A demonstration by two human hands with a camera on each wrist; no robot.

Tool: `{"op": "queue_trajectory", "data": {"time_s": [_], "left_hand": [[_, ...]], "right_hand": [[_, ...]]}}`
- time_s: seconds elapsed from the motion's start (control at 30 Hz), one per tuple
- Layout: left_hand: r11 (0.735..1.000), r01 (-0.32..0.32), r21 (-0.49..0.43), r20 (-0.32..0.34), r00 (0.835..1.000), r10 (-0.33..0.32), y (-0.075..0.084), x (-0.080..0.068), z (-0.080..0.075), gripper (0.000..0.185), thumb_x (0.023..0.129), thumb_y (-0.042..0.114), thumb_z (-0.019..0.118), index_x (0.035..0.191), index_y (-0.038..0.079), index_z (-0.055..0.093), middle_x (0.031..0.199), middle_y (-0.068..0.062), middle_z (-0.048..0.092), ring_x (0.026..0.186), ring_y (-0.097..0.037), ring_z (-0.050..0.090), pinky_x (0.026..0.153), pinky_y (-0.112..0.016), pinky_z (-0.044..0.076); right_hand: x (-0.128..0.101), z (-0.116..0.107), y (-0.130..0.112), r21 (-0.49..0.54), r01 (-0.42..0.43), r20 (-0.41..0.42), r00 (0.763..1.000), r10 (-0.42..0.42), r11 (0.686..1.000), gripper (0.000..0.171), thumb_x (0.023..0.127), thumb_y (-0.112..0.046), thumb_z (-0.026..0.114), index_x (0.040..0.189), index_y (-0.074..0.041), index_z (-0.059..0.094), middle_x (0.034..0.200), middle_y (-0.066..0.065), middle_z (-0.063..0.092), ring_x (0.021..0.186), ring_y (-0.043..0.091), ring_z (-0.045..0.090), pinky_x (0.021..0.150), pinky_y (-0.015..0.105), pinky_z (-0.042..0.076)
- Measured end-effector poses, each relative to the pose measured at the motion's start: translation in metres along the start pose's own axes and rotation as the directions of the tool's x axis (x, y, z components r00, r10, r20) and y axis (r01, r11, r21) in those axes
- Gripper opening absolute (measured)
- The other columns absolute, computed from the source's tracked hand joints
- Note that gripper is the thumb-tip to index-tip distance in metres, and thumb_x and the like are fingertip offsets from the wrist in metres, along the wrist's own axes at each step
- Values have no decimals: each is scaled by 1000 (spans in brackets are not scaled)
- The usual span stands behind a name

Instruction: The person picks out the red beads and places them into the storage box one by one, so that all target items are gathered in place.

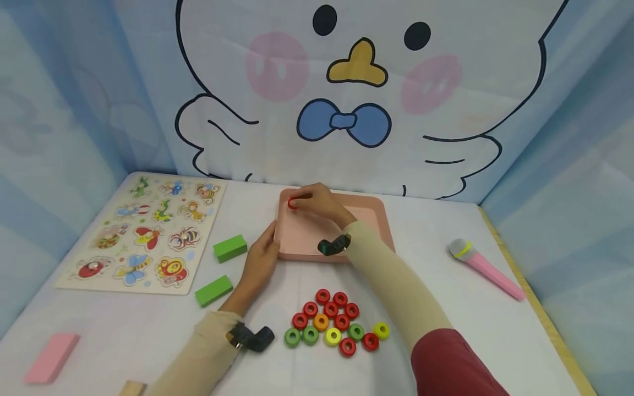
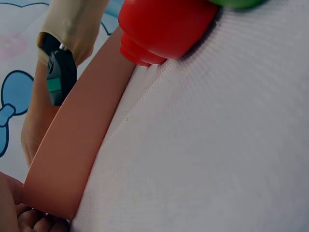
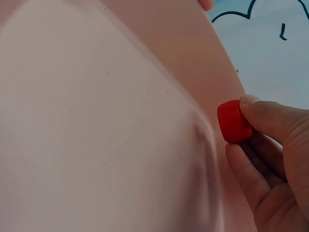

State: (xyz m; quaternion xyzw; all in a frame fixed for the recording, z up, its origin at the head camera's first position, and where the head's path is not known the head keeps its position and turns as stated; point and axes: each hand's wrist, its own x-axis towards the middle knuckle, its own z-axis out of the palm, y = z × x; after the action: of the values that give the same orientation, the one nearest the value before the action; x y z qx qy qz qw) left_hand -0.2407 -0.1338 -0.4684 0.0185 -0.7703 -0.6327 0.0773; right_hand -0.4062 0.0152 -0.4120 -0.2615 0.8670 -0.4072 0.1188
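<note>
A pink tray (image 1: 369, 215) lies at the table's middle back. My right hand (image 1: 317, 202) reaches over its far left corner and pinches a red ring (image 1: 292, 203) between fingertips; the right wrist view shows the red ring (image 3: 234, 122) just above the pink tray (image 3: 96, 135) floor near its wall. My left hand (image 1: 261, 258) rests against the tray's left front corner, fingers (image 2: 34, 220) curled at the pink tray (image 2: 72, 145) rim. A cluster of red, green, yellow and orange rings (image 1: 333, 323) lies on the table in front of the tray.
An insect puzzle board (image 1: 148, 231) lies at the left. Two green blocks (image 1: 230, 247) (image 1: 213, 290) sit near my left hand. A pink block (image 1: 52, 357) lies front left, a pink toy microphone (image 1: 485, 268) at the right. Fabric walls close in three sides.
</note>
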Motion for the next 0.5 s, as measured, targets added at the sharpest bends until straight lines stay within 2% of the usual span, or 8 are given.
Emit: {"op": "queue_trajectory", "data": {"time_s": [0.3,0.5], "left_hand": [[999,-30,30,0,1000,30,4,-1,1,54,102,14,40,155,7,30,156,-5,32,143,-19,28,118,-35,21],[999,-9,41,-6,1000,9,1,-1,1,54,102,14,39,154,7,30,156,-6,32,143,-20,28,117,-34,21]], "right_hand": [[8,10,8,-89,-18,3,1000,18,996,33,89,-32,73,119,-18,74,127,0,63,114,15,54,91,29,49],[8,17,11,-92,-21,9,1000,22,996,33,90,-33,72,120,-19,73,127,-1,62,116,15,53,96,29,47]]}}
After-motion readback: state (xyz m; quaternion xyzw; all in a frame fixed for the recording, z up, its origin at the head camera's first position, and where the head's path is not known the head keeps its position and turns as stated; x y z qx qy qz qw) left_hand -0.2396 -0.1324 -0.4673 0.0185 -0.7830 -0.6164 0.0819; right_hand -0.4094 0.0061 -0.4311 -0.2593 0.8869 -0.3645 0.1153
